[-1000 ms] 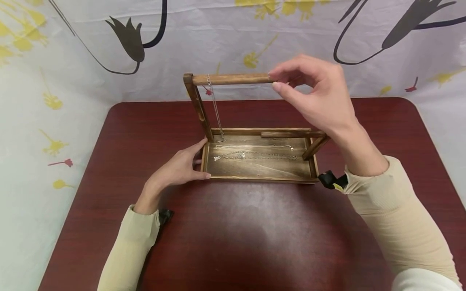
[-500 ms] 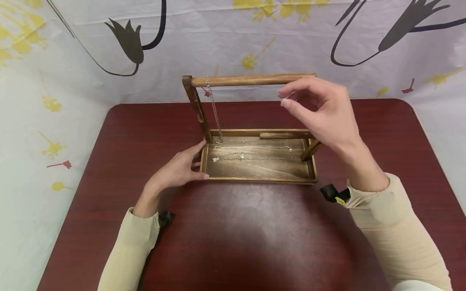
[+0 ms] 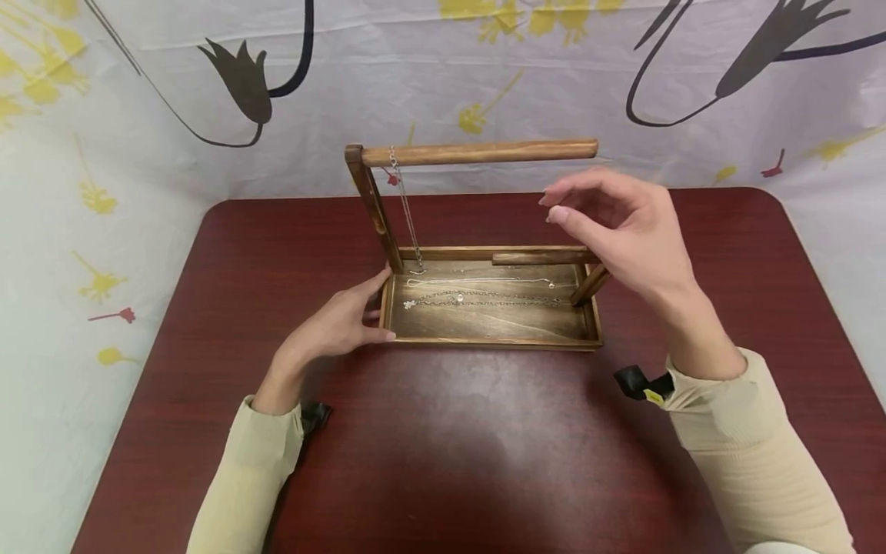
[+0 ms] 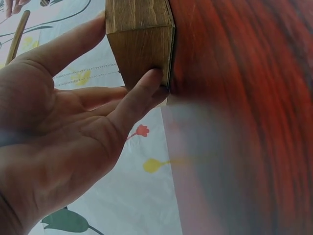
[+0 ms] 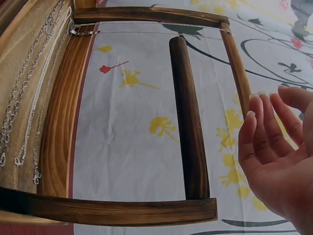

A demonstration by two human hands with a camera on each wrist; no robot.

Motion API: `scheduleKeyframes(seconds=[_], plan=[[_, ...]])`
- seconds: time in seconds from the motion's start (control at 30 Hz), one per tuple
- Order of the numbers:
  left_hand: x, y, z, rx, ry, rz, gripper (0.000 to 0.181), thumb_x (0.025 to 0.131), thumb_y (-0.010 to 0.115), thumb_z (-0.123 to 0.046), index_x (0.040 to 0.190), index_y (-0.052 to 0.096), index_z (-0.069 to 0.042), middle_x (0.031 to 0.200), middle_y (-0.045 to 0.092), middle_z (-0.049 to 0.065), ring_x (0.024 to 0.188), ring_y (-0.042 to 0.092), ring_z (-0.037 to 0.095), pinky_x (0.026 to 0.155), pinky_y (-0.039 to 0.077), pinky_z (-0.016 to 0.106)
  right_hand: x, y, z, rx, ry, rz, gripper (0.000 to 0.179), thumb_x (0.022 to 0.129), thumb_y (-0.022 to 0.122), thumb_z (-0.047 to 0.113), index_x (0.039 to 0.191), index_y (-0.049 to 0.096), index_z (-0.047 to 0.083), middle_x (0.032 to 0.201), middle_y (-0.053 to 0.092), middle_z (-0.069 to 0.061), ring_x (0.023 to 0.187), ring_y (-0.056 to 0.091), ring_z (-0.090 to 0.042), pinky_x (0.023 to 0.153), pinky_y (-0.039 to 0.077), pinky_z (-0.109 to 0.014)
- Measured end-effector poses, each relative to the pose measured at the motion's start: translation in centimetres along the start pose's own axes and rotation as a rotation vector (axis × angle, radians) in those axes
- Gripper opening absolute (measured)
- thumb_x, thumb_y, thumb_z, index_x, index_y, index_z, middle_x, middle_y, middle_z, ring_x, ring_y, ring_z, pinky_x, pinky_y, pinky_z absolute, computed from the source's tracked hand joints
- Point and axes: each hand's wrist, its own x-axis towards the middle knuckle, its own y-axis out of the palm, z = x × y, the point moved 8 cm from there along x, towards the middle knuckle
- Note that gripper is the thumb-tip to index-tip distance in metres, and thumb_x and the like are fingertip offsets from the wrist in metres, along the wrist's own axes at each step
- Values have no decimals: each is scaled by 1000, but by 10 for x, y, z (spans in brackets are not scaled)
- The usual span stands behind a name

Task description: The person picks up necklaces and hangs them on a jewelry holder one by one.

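Note:
A brown wooden jewelry stand (image 3: 498, 344) has a shallow tray base and two bars on posts. My left hand (image 3: 335, 319) grips the tray's left end, thumb at the front corner and a finger at the back; in the left wrist view its fingers touch the end wall (image 4: 142, 54). From the upper bar (image 3: 484, 152) hangs a thin chain necklace (image 3: 407, 208), near the left post. My right hand (image 3: 626, 227) hovers above the lower bar (image 3: 536, 258), fingers loosely curved, holding nothing visible. A silver necklace (image 3: 477, 280) and a thicker chain necklace (image 3: 491, 302) lie in the tray.
The stand rests on a dark red table (image 3: 484, 446). Behind it hangs a white cloth (image 3: 374, 92) printed with flowers. Black wrist cameras are strapped at both sleeves.
My right hand has come off the upper bar, moving down and slightly right. The necklace stays hanging near the left post. My left hand keeps its place on the tray's end.

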Motion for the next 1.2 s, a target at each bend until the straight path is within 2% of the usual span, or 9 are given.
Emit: scheduleKeyframes(seconds=[0.2, 0.37, 0.57, 0.67, 0.87, 0.97, 1.2], plan=[[-1, 1, 1, 25, 0, 9, 104, 84, 82, -19, 160, 12, -10, 163, 19, 9, 122, 59, 27, 111, 36, 44, -7, -1, -5, -23, 3, -7, 19, 84, 69, -14, 102, 72, -10, 98, 71, -17, 83, 68, -20, 73, 53, -22], [-1, -3, 0, 68, 0, 3, 106, 82, 84, -23, 160, 14, -9, 162, 23, 15, 127, 55, 29, 113, 34, 46, -14, -3, -13, -46, 26, -1, 18, 84, 70, -13, 102, 72, -9, 97, 71, -17, 79, 67, -20, 69, 53, -22], [0, -8, 0, 86, -10, -2, 108, 79, 86, -26, 160, 16, -11, 161, 26, 16, 123, 58, 28, 109, 38, 45, -18, -5, -19, -98, 45, 24, 18, 85, 70, -10, 103, 72, -8, 98, 70, -16, 77, 65, -21, 67, 52, -21], [0, -9, 0, 72, 0, -4, 108, 79, 87, -26, 160, 17, -11, 160, 27, 16, 121, 60, 27, 107, 42, 44, -19, -5, -21, -146, 60, 34, 17, 86, 71, -8, 103, 73, -6, 99, 70, -16, 76, 65, -21, 64, 51, -21], [1, -10, 2, 14, -5, -7, 104, 79, 86, -21, 160, 21, -13, 158, 33, 15, 120, 61, 28, 98, 49, 42, -25, -3, -26, -151, 64, 63, 17, 87, 71, -7, 103, 73, -5, 98, 70, -13, 77, 63, -20, 64, 48, -21], [1, -11, 2, 14, -8, -12, 103, 79, 86, -20, 159, 22, -13, 157, 35, 15, 120, 61, 27, 98, 50, 42, -29, -2, -27, -168, 66, 67, 16, 87, 71, -6, 103, 73, -4, 96, 70, -13, 75, 63, -18, 61, 46, -21], [0, -8, 3, 9, -18, -2, 102, 80, 86, -22, 159, 23, -14, 157, 36, 15, 120, 61, 27, 98, 50, 42, -44, 2, -28, -27, 68, 88, 19, 84, 67, -16, 101, 70, -9, 92, 70, -12, 73, 64, -16, 57, 48, -19]])
